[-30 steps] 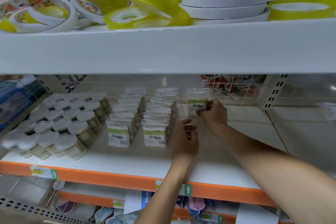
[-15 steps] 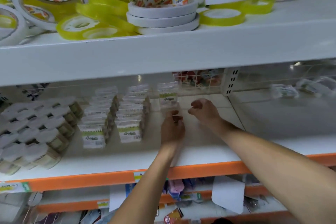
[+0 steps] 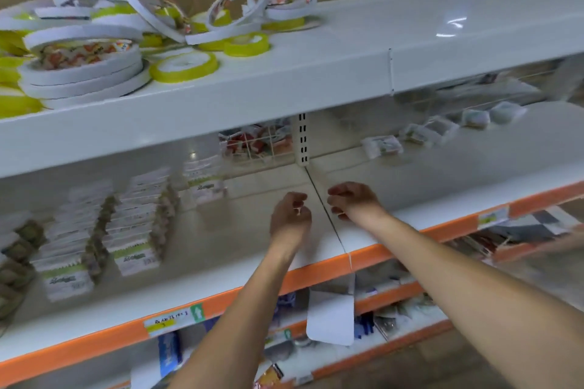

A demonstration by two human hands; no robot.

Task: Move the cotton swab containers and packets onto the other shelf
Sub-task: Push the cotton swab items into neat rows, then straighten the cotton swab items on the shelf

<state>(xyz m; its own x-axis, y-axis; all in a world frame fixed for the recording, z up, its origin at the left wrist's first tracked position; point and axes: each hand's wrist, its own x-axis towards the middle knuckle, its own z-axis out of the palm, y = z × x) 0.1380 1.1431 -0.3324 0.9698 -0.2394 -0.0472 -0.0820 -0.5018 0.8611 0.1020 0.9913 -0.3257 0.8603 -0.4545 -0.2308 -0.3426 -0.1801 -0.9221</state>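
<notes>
both hands are empty and hang over the middle shelf (image 3: 221, 287), close to the seam where two shelf boards meet. the left hand (image 3: 290, 215) is just on the left side of the seam, the right hand (image 3: 354, 200) just on the right side. the fingers of each are loosely curled and hold nothing; between the fingers i see no packet.

the relation that matters now is the direction from the hands to the loose packets (image 3: 442, 129). they lie on the right shelf board, at about 2 o'clock from the right hand, far back near the rear wall and well apart from it. they make a loose line that goes from 8 o'clock up to 2 o'clock, and each packet lies flat. the picture is blurred there, so i cannot count them surely. the right hand is clearly the nearer one; the left hand would have to cross the seam.

on the other side, at 9 o'clock from the left hand, the packets already in rows (image 3: 136, 230) stand upright, the rows running from front to back, with one single packet (image 3: 205, 186) behind them at about 10 o'clock. the round containers (image 3: 15, 259) are at the far left edge.

i judge that the coming reach goes forward and right, deep under the upper shelf (image 3: 347, 73), which carries tape rolls (image 3: 85, 66).
</notes>
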